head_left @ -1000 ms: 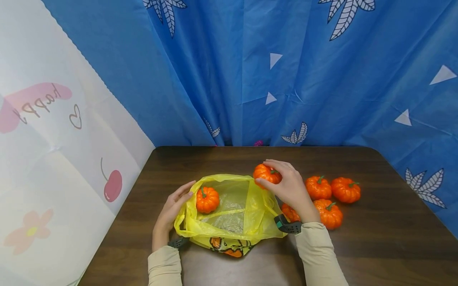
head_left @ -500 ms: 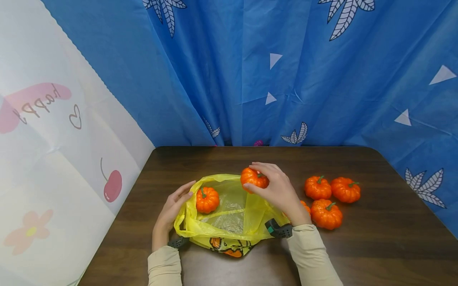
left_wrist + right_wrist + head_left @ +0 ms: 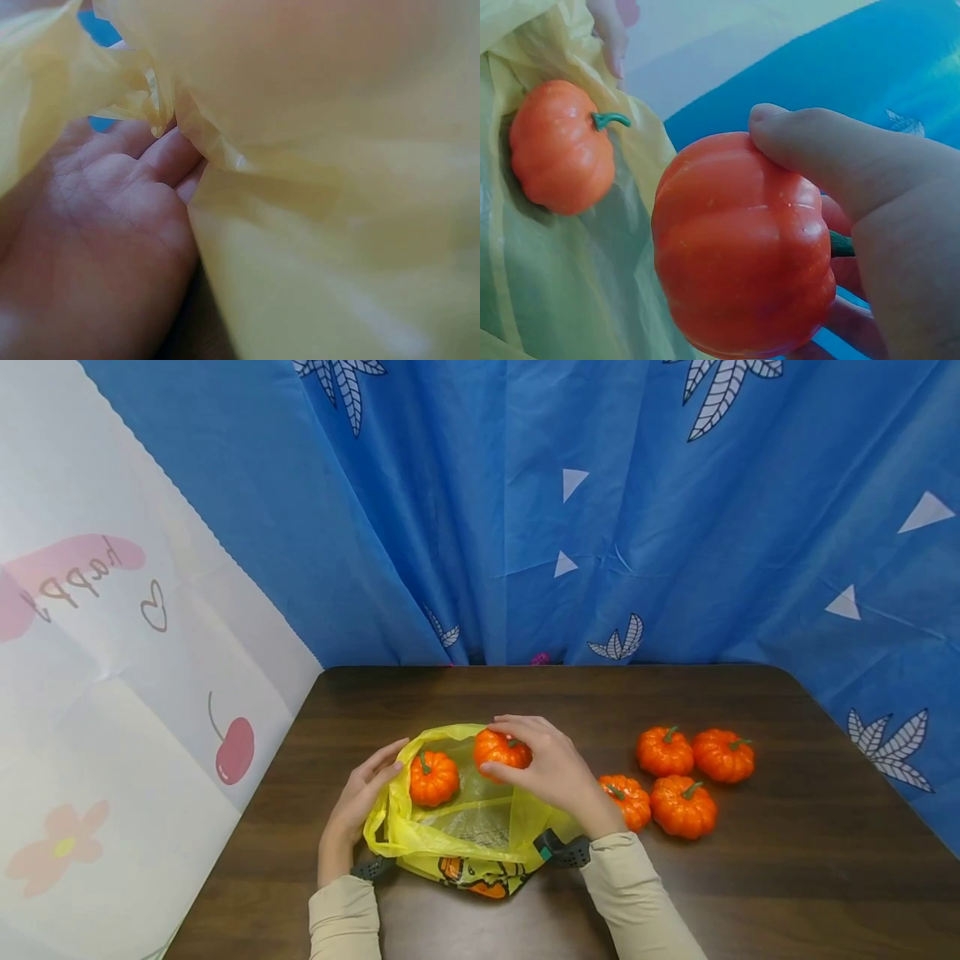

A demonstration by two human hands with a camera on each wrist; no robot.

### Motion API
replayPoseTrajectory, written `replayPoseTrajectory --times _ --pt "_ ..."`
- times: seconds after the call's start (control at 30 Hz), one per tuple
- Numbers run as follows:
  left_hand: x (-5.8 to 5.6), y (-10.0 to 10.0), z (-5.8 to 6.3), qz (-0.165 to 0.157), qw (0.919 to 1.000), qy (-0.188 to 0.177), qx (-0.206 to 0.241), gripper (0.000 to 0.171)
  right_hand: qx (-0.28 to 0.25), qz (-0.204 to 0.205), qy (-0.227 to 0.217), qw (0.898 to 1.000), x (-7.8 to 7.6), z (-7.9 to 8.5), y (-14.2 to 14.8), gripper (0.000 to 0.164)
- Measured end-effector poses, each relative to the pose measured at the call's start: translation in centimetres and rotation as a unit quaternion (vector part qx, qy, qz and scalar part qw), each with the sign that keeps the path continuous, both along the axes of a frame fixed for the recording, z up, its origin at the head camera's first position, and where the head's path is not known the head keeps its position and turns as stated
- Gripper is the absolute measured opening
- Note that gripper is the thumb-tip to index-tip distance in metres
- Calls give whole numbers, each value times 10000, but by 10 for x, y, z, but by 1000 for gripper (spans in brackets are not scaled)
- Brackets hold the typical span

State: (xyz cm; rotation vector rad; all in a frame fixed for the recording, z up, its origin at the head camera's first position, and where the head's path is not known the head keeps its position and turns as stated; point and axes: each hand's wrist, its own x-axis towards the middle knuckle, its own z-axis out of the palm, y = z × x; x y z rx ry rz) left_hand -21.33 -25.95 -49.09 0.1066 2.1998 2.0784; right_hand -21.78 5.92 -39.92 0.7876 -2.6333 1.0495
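My right hand [image 3: 551,768] holds a small orange pumpkin [image 3: 497,753] with a green stem, thumb on the near side and fingers on the far side. This pumpkin hangs over the mouth of a yellow plastic bag [image 3: 420,843], and it fills the middle of the right wrist view. Another pumpkin [image 3: 433,779] sits inside the bag, against its left wall. My left hand [image 3: 358,797] rests along the bag's left rim, fingers extended. In the left wrist view, yellow film covers the fingertips beyond the palm [image 3: 105,217].
Several more pumpkins [image 3: 683,807] stand grouped on the dark wooden table [image 3: 795,877], right of the bag. A blue patterned curtain [image 3: 517,527] hangs behind the table, and a white printed cloth [image 3: 112,693] lines the left side.
My right hand has carried its pumpkin leftward and slightly toward me, from the bag's back right rim to over its opening. One table pumpkin beside the bag is now uncovered. The left hand stays put.
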Motion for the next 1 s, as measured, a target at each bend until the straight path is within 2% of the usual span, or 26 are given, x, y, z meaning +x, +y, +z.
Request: replayPoseTrajectory --times 0.27,0.53,1.0 --pt "1 0 0 -10 10000 35 76 50 244 222 -166 9993 0 -10 -11 55" --pt "0 0 0 -7 10000 2 -27 50 365 519 -403 9972 -3 -21 -20 56" --pt "1 1 1 23 10000 -33 -31 50 534 45 -510 9973 -8 -40 -30 56"
